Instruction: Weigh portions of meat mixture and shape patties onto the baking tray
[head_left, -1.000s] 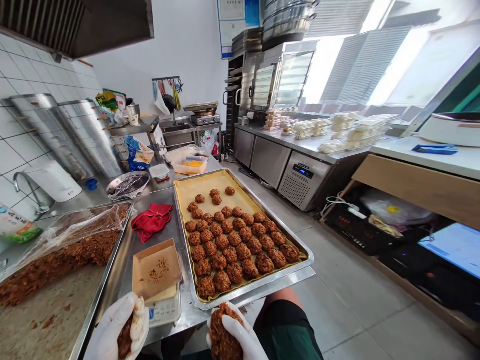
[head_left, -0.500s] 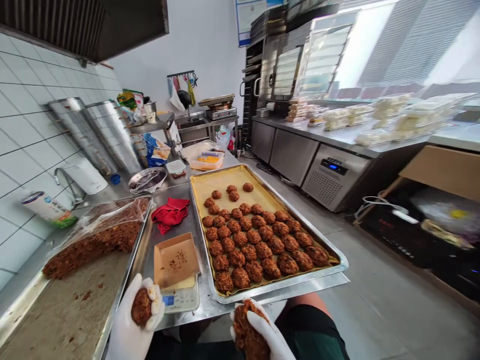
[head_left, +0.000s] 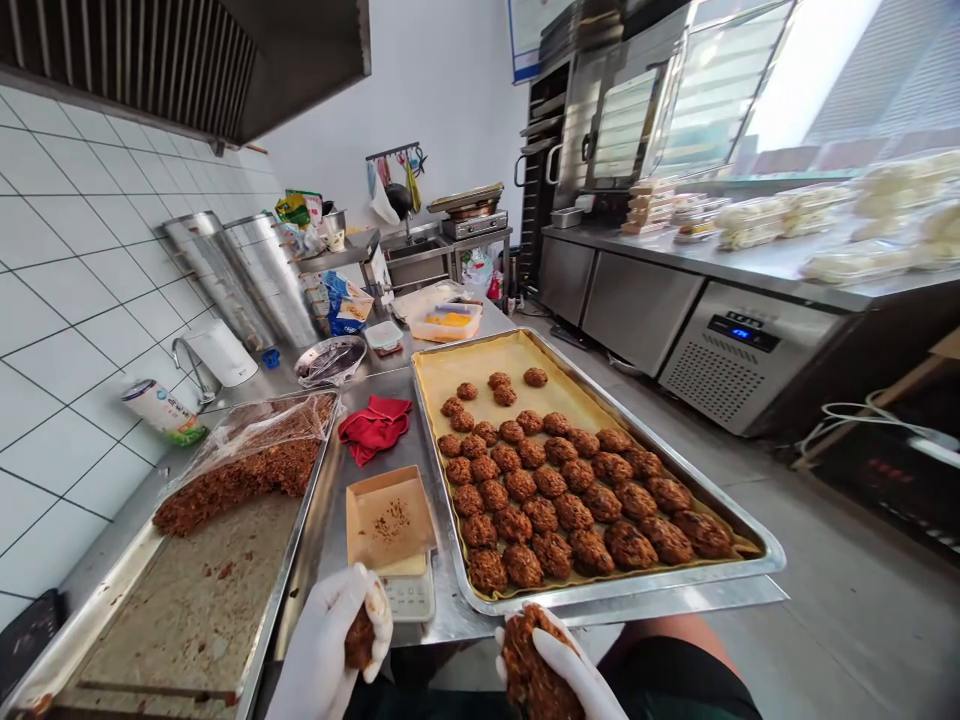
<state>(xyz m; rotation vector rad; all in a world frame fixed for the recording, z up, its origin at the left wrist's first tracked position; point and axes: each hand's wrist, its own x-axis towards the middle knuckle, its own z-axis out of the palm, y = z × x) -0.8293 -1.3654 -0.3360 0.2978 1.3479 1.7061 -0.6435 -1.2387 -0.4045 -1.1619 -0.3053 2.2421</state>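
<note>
In a white glove, my left hand is closed round a small brown ball of filling. Before the tray's near edge, my gloved right hand grips a larger brown lump of filling. Rows of brown balls sit on the paper-lined baking tray, with the far end more sparsely filled. Just beyond my left hand stands a kitchen scale, partly covered by an open cardboard box with crumbs in it. At the left, a metal tray carries a mass of brown filling partly under plastic film.
A red cloth lies between the two trays. Behind it are a film-covered bowl and a plastic tub with orange contents. Packed clear boxes line the steel counter at right. A range hood overhangs the upper left.
The view has swung left, so everything appears further right. My left hand has turned and closed more around its ball, hiding more of it. My right hand still grips its lump.
</note>
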